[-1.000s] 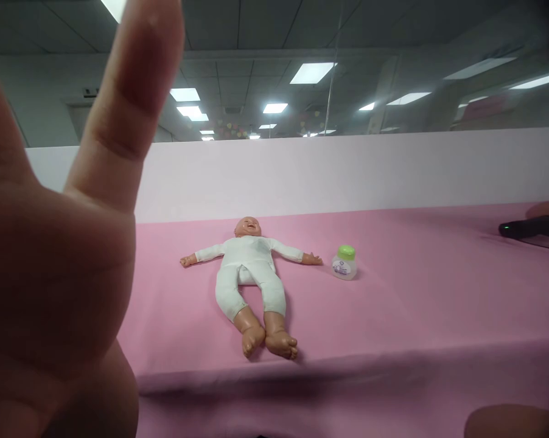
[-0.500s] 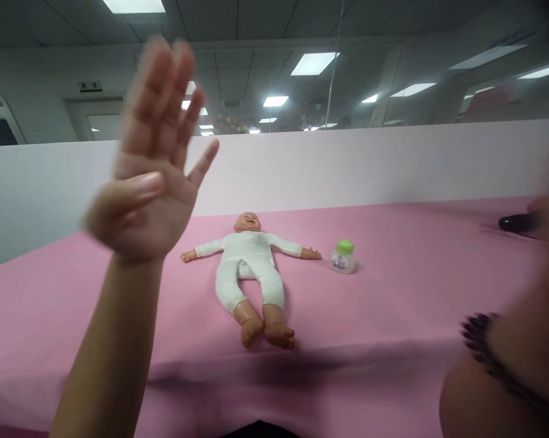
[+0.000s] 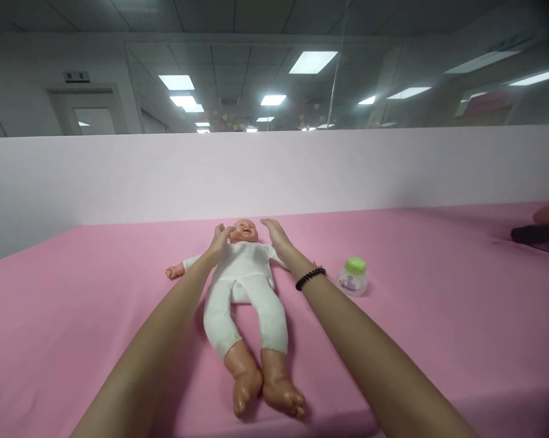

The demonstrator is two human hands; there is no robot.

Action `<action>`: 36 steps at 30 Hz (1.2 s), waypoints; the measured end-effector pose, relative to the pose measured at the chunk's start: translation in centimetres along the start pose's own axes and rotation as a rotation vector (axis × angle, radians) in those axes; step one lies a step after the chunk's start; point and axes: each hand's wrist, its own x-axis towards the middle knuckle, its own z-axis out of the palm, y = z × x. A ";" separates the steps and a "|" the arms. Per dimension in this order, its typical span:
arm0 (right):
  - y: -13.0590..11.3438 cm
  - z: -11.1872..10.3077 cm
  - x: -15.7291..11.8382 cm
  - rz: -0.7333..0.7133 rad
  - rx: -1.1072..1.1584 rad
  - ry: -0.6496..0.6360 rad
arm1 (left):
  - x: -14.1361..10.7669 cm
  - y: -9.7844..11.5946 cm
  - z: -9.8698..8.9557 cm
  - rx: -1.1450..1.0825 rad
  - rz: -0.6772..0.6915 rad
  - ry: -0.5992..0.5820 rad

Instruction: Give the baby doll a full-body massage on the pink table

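Bench (image 3: 420, 286): spreading pink beneath a white wall (image 3: 274, 176).
Doll (image 3: 244, 264): lying face-up in the middle, feet pointing toward you.
Left hand (image 3: 218, 242): you're holding it open beside the doll's head; contact isn't showing clearly.
Right hand (image 3: 279, 240): hovering open opposite, gripping nothing.
Change: you're bringing raised hands down, so both are now flanking the head.
Jar (image 3: 353, 281): standing right of the doll.
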 end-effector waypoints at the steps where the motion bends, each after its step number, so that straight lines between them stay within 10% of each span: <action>1: 0.5 0.1 0.7 0.027 -0.026 -0.003 | 0.6 0.0 0.5 -0.001 -0.007 0.014; 10: 6.7 2.8 9.4 0.023 -0.035 -0.205 | 7.6 -2.5 2.9 -0.029 -0.029 0.106; 17: 9.4 4.0 8.4 -0.062 0.090 -0.322 | 9.0 -6.5 2.4 -0.177 0.073 -0.016; 36: 8.7 3.8 7.9 -0.045 0.239 -0.217 | 7.9 -5.3 2.4 -0.140 0.071 -0.030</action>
